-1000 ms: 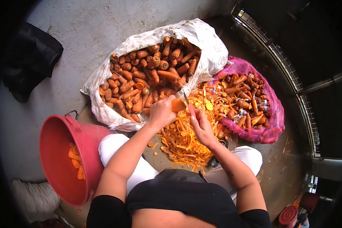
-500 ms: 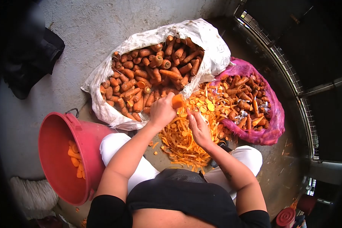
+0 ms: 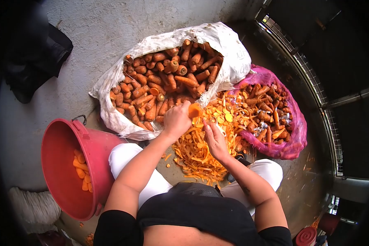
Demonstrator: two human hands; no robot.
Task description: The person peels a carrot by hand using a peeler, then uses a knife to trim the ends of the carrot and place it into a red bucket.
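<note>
My left hand (image 3: 177, 119) is closed around a peeled carrot (image 3: 195, 110), whose bright orange end points to the right. Just right of it and slightly lower is my right hand (image 3: 215, 140), fingers together around a small tool mostly hidden by the hand; a reddish tip and a bit of white show beside the fingers. Below both hands spreads a heap of orange carrot peelings (image 3: 197, 158) with cut round slices. Behind them, a white woven sack (image 3: 238, 53) lies open, full of unpeeled carrots (image 3: 151, 78).
At the left a red bucket (image 3: 106, 143) tips toward me, with several peeled carrots (image 3: 81, 170) inside. A pink mesh sack (image 3: 299, 127) of carrots and scraps lies at the right. Dark cloth (image 3: 41, 61) hangs at the wall. A metal grating (image 3: 315, 88) curves along the right.
The view has shifted slightly, so the sacks sit a little lower and to the right. Both hands keep nearly the same position, with the carrot still in my left hand.
</note>
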